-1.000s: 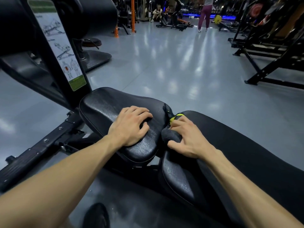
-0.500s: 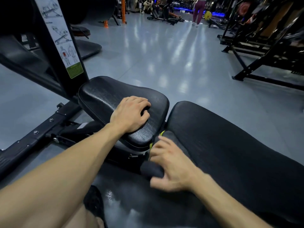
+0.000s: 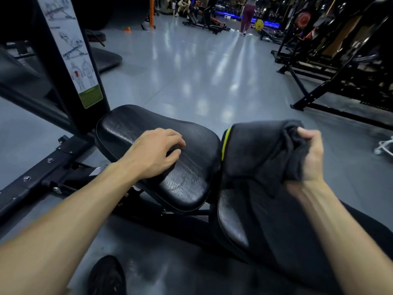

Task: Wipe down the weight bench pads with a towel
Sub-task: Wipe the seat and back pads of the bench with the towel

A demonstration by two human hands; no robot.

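The bench's small black seat pad (image 3: 191,173) lies in the middle of the view, its surface cracked and glossy. My left hand (image 3: 157,154) rests on its top with fingers loosely curled. To the right runs the long back pad (image 3: 231,220), mostly covered by a dark towel (image 3: 261,158) with a yellow-green edge. My right hand (image 3: 312,158) grips a bunched end of that towel, lifted above the pad at the right.
A black upright (image 3: 70,67) with an exercise instruction sticker stands behind the seat pad at the left. The bench's base rail (image 3: 42,169) runs left along the grey floor. Black racks (image 3: 340,67) line the right side. People (image 3: 247,15) are far back. My shoe (image 3: 106,275) is below.
My right hand rose from the low near side of the back pad and swung right, lifting the towel spread over the pad. My left hand stayed on the seat pad.
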